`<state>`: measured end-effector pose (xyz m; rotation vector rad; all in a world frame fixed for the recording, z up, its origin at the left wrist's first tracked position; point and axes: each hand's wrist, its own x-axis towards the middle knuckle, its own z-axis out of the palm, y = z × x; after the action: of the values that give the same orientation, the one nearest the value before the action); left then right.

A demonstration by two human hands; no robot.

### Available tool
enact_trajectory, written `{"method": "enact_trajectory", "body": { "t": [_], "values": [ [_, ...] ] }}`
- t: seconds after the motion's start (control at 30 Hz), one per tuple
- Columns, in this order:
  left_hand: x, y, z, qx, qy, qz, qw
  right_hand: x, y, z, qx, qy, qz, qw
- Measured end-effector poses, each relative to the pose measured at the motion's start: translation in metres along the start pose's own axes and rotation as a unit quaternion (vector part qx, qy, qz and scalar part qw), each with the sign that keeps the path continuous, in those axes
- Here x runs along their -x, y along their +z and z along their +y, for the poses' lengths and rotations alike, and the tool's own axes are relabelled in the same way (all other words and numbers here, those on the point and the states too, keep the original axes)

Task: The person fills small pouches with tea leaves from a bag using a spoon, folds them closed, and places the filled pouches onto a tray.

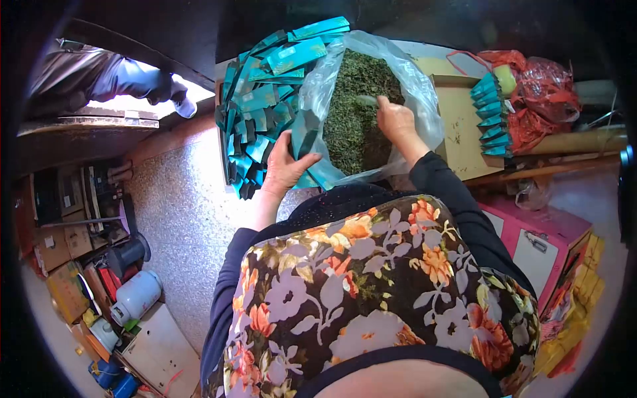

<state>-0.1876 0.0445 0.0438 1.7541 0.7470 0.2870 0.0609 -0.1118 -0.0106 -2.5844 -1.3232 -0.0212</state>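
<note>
A clear plastic bag (421, 86) lies wide open in front of me, filled with dried, crumbled green leaves (355, 126). Over the leaves, my right hand (397, 126) is closed on a small pale spoon (367, 100); its handle end is hidden by the fingers. At the bag's left edge, my left hand (284, 167) grips a teal packet (304, 136) between thumb and fingers. Many similar teal packets (255, 99) are heaped just left of that hand.
Right of the bag stands a shallow cardboard box (458, 123), with a row of teal packets (490, 116) by it. Red plastic bags (541, 93) lie farther right. A gas cylinder (137, 296) is at lower left, a pink-edged cabinet (537, 239) at lower right. Another person's leg (136, 79) shows upper left.
</note>
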Motion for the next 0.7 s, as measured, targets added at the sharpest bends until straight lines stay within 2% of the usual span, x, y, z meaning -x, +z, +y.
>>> {"method": "enact_trajectory", "body": {
  "t": [0.03,0.1,0.17,0.23,0.27,0.33,0.4,0.47,0.5,0.53,0.6,0.63,0.7],
  "values": [
    [0.003,0.0,-0.007,0.0,-0.001,-0.002,1.0,-0.004,0.003,0.002,0.0,0.002,-0.001,1.0],
    [0.009,-0.001,-0.014,0.141,-0.04,-0.007,0.989,-0.014,0.012,0.006,0.038,-0.025,0.027,0.999],
    [0.013,-0.006,-0.016,0.103,-0.035,-0.013,0.994,-0.019,0.026,0.0,0.036,-0.057,0.006,0.998],
    [0.017,-0.009,-0.002,-0.103,0.015,0.003,0.995,-0.018,0.037,-0.016,0.026,-0.059,-0.033,0.997],
    [0.019,-0.008,0.003,-0.127,0.023,0.018,0.991,-0.017,0.04,-0.021,0.026,-0.059,-0.034,0.997],
    [0.02,-0.006,0.003,-0.122,0.023,0.012,0.992,-0.014,0.041,-0.028,-0.068,0.007,-0.003,0.998],
    [0.019,-0.005,0.002,-0.117,0.023,0.007,0.993,-0.015,0.058,-0.018,-0.078,0.019,-0.018,0.997],
    [0.019,-0.003,0.001,-0.104,0.025,-0.01,0.994,-0.011,0.071,-0.011,-0.288,0.161,-0.067,0.942],
    [0.019,-0.003,0.002,-0.105,0.024,-0.01,0.994,-0.014,0.041,-0.022,-0.395,0.273,-0.157,0.863],
    [0.018,-0.001,0.004,-0.103,0.015,-0.014,0.994,-0.014,0.033,-0.025,-0.395,0.274,-0.157,0.863],
    [0.015,0.001,0.005,-0.102,0.007,-0.021,0.995,-0.011,0.027,-0.025,-0.458,0.343,-0.161,0.804],
    [0.012,0.003,0.004,-0.127,0.018,-0.012,0.992,-0.008,0.035,-0.017,-0.506,0.337,-0.162,0.777],
    [0.006,0.005,0.005,-0.17,0.039,0.01,0.985,-0.005,0.034,-0.009,-0.525,0.339,-0.154,0.766]
  ]
}}
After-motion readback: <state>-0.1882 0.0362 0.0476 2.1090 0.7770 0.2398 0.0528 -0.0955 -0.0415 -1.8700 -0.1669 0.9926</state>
